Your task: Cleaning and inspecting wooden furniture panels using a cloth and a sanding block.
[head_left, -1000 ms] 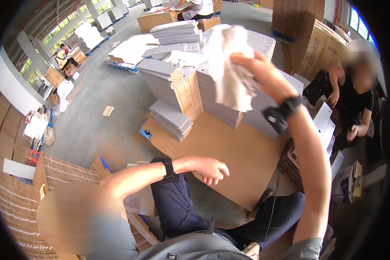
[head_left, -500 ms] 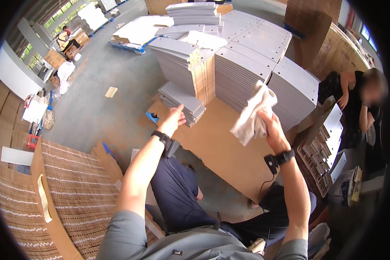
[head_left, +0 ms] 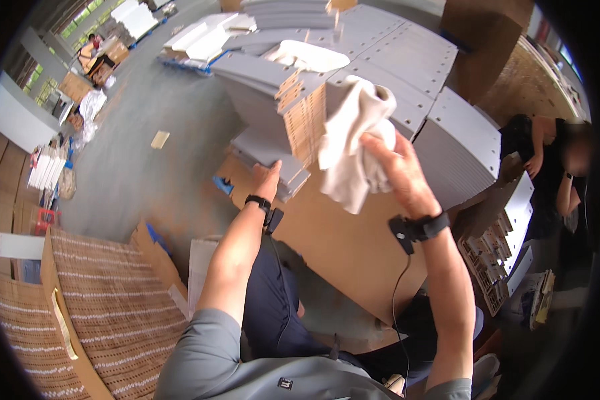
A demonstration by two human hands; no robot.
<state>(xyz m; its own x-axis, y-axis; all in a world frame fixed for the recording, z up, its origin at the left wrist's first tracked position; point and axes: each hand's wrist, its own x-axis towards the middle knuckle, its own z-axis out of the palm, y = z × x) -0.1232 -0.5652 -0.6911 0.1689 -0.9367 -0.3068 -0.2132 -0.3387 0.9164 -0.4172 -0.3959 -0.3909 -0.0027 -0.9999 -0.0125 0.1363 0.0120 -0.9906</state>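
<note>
Right hand gripping white cloth, fingertips hidden, left hand apparently on low grey panels

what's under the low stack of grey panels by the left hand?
The low grey panel stack rests on a brown board, which spreads toward the person. The left hand covers part of its near edge; anything beneath the board is hidden.

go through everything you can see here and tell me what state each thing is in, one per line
right hand: raised, gripping the white cloth
white cloth: crumpled, hanging from that hand
left hand: open, reaching to the low stack of grey panels
low stack of grey panels: lying flat on the brown board
brown board: lying flat under the stacks
tall grey panel stacks: piled high
</note>
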